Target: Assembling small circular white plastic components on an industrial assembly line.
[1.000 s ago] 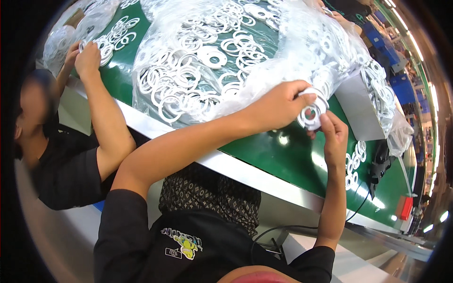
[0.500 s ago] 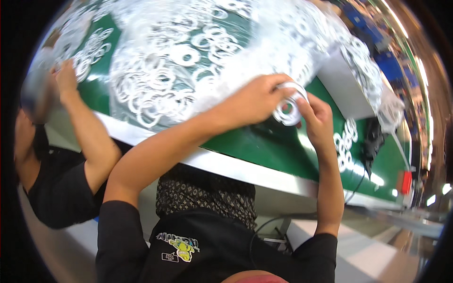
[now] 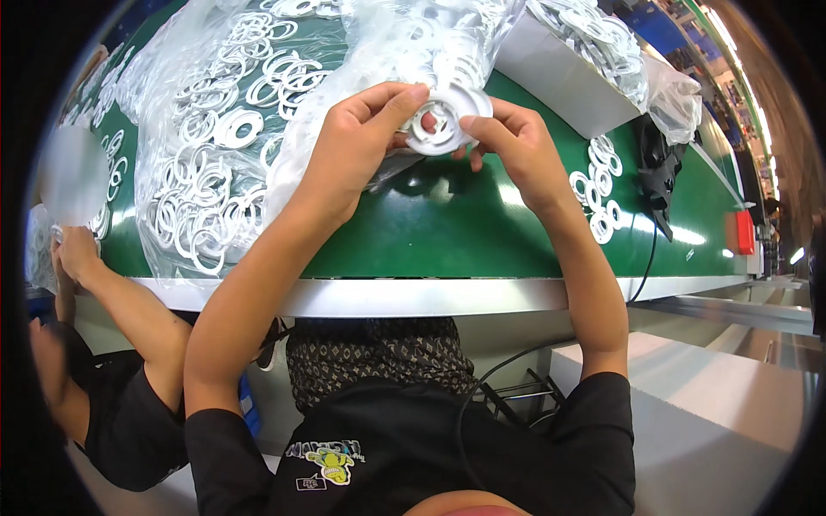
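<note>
Above the green table, both hands hold a white plastic ring part between them, a round piece with a wide flange [image 3: 474, 101] and a smaller ring form showing at its front. Whether it is one piece or two stacked rings, I cannot tell. My left hand [image 3: 366, 129] pinches its left side, thumb on the near face. On the opposite side, my right hand [image 3: 514, 142] grips the rim with thumb and fingers. A fingertip shows through the centre hole. Behind the hands lies a clear plastic bag [image 3: 297, 176] beside many loose white rings [image 3: 206, 185].
A white box [image 3: 551, 82] heaped with rings stands at the back right. Several small rings [image 3: 600, 185] lie nearer, beside a black tool [image 3: 658, 168] with a cable. A red box [image 3: 743, 232] sits far right. At left, a co-worker's hand [image 3: 79, 249] is near the table's metal edge [image 3: 422, 297].
The view has shifted and steadied. Both hands still hold the ring part, now more squarely in front of me, its face toward me. The co-worker's hand appears lower at left.
</note>
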Demonstrator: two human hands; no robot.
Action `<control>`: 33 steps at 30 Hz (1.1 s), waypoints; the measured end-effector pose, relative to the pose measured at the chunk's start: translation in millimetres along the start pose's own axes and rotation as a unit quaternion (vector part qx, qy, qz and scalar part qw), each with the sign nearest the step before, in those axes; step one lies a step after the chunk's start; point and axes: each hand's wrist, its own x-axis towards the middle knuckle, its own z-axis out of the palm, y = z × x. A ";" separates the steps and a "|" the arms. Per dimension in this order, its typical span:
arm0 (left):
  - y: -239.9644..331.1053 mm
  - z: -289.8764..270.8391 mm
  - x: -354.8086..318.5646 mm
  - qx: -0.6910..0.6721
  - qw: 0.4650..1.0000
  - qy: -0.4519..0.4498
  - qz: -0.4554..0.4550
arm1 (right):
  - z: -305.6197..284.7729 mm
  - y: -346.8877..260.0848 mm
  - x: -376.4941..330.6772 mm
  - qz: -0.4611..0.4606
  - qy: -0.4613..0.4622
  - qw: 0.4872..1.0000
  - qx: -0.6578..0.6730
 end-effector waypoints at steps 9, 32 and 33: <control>-5.3 2.7 0.0 0.107 0.991 -0.045 0.060 | -2.2 4.0 -5.5 -0.067 0.005 0.985 -0.157; -17.3 -1.6 6.8 -0.028 0.998 -0.052 -0.006 | 1.3 1.9 -8.3 -0.004 -0.014 0.998 -0.065; -11.1 -1.1 3.1 0.014 0.999 -0.047 -0.009 | 3.2 2.7 -9.5 -0.007 -0.006 0.997 -0.071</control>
